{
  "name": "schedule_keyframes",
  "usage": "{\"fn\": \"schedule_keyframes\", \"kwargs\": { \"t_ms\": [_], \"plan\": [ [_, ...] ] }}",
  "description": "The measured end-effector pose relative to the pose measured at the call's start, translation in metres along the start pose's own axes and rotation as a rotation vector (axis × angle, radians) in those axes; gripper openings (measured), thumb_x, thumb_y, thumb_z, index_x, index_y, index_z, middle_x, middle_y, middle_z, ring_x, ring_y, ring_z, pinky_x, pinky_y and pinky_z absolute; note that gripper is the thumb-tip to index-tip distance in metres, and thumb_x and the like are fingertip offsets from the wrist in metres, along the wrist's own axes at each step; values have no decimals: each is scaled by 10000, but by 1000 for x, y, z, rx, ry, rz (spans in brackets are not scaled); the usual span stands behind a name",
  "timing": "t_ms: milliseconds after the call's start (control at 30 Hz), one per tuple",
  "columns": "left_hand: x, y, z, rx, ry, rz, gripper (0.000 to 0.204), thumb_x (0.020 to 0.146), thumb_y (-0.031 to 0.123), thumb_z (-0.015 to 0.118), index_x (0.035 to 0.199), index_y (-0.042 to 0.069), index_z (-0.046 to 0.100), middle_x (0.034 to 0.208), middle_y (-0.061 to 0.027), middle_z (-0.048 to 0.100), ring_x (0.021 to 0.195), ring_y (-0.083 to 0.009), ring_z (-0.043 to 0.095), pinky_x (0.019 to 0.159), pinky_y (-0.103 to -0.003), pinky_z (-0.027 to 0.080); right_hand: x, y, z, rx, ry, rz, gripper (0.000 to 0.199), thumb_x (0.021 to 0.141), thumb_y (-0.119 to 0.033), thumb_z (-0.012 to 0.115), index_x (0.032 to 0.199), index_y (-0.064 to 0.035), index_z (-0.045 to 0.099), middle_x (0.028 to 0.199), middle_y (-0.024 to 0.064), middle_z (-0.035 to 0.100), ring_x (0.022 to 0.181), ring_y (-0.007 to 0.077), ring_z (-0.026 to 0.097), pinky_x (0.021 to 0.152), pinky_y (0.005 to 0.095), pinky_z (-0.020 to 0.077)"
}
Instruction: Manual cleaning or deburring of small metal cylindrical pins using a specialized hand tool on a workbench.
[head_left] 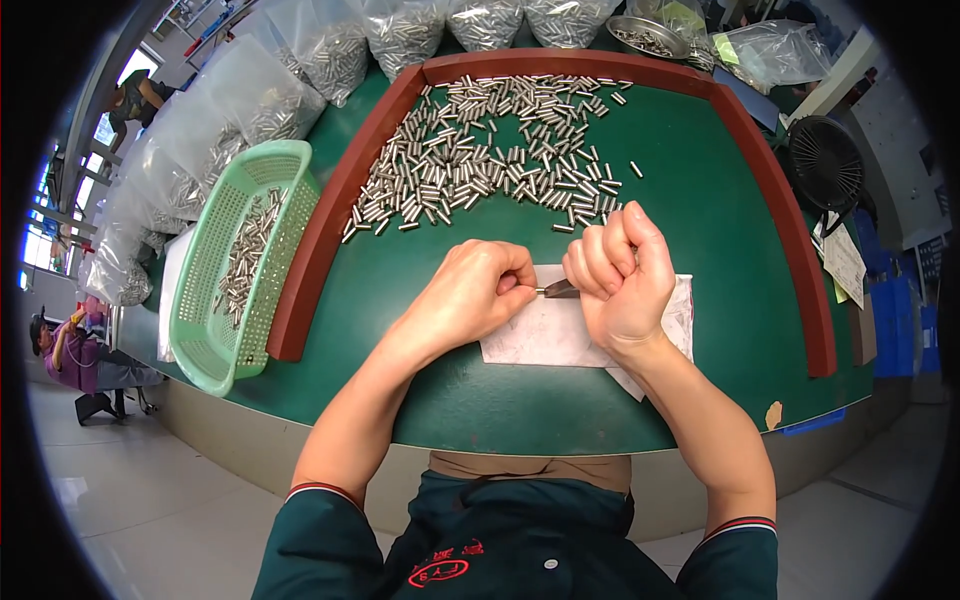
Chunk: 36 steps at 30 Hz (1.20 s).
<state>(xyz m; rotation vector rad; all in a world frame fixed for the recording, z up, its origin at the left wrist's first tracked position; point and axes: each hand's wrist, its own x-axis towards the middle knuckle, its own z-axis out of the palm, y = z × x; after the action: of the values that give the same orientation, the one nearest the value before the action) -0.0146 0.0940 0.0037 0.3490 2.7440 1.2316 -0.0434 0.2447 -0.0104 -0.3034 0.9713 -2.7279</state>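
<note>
- Head view: your left hand [468,292] pinches a small metal pin [541,291] over the white sheet [545,335], near the bench's front edge.
- Right hand [620,275] fisted around a dark tool [562,289]; keep both aligned and steady.

We cannot make out what our left hand [468,295] pinches; its fingers cover it. Our right hand [620,275] hides most of a small dark tool [558,290]. Bags of metal pins [400,35] at the table's far edge are cut off.
</note>
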Motion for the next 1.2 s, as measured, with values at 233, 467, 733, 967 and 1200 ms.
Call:
{"fn": "schedule_keyframes", "kwargs": {
  "t_ms": [233, 467, 733, 967, 1200],
  "plan": [
    [1, 1, 3, 12, 15, 6, 82, 670, 41, 596, 661, -29, 554, 498, -63, 439, 462, -129, 409, 464, -284, 359, 0, 2, 9, -105, -27, -14, 425, 912, -232, 349, 516, -106, 256, 425, -15, 248, 384, 72, 171, 369, 242, 162],
    [1, 0, 2, 17, 56, 51, 86, 668, 42, 594, 659, -28, 545, 506, -87, 454, 465, -159, 439, 471, -308, 373, 3, 2, 12, -125, -20, -5, 424, 907, -222, 357, 512, -106, 255, 427, -17, 254, 382, 65, 176, 368, 241, 164],
    [6, -30, -19, -1322, -163, -197, 61, 836, 105, 562, 872, 66, 531, 837, -21, 522, 598, -33, 376, 493, -159, 305, 5, -24, 4, 47, 91, 52, 435, 902, -285, 329, 499, -150, 234, 391, -35, 203, 350, 81, 118, 373, 252, 137],
    [8, -34, -20, -1487, -162, -278, 160, 839, 104, 554, 976, 25, 533, 814, -29, 525, 578, -37, 380, 480, -161, 312, 7, -21, -1, 36, 105, 100, 441, 898, -284, 338, 490, -154, 233, 375, -45, 198, 337, 78, 122, 361, 244, 137],
    [10, -18, -20, -1368, 13, -362, 170, 861, 131, 497, 932, -19, 534, 828, -68, 543, 573, -53, 389, 479, -179, 324, 9, -24, -6, -62, 91, 31, 435, 911, -272, 331, 504, -141, 247, 390, -32, 218, 347, 74, 131, 360, 240, 136]
  ]
}}
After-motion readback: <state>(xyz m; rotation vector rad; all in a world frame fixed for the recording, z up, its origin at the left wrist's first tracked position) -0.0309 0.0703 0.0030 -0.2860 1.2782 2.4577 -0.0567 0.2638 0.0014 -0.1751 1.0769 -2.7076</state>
